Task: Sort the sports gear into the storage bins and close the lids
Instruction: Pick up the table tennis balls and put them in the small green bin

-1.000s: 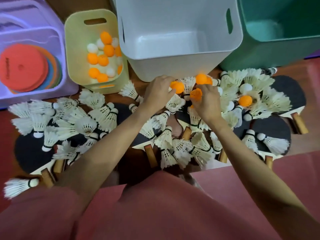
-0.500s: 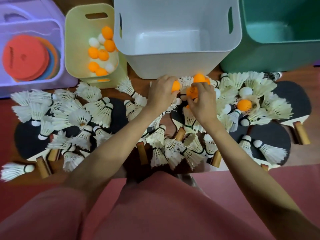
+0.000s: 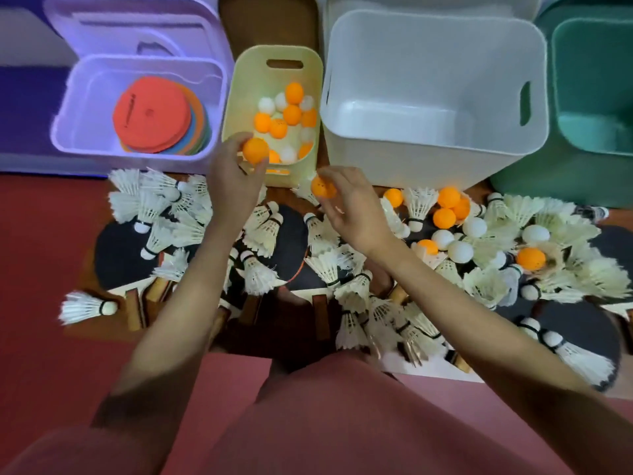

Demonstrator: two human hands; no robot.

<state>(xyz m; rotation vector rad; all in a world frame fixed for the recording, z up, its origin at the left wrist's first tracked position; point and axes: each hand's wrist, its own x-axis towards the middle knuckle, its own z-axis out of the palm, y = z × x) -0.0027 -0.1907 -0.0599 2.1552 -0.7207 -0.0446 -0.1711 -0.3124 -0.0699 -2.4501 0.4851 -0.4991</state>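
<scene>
My left hand (image 3: 233,180) grips an orange ball (image 3: 255,149) at the near rim of the small yellow bin (image 3: 310,68), which holds several orange and white balls. My right hand (image 3: 352,207) pinches a second orange ball (image 3: 323,188) just in front of that bin. More orange balls (image 3: 448,197) and white balls (image 3: 460,251) lie among white shuttlecocks (image 3: 329,265) and black paddles (image 3: 118,255) on the floor.
A purple bin (image 3: 68,108) at the left holds coloured flat discs (image 3: 152,114). An empty white bin (image 3: 435,145) stands right of the yellow one, and a green bin (image 3: 592,142) is at the far right. My legs in pink fill the foreground.
Both hands have lifted an orange ball each from the pile in front of the white bin and moved left toward the yellow bin. The camera view shifted too.
</scene>
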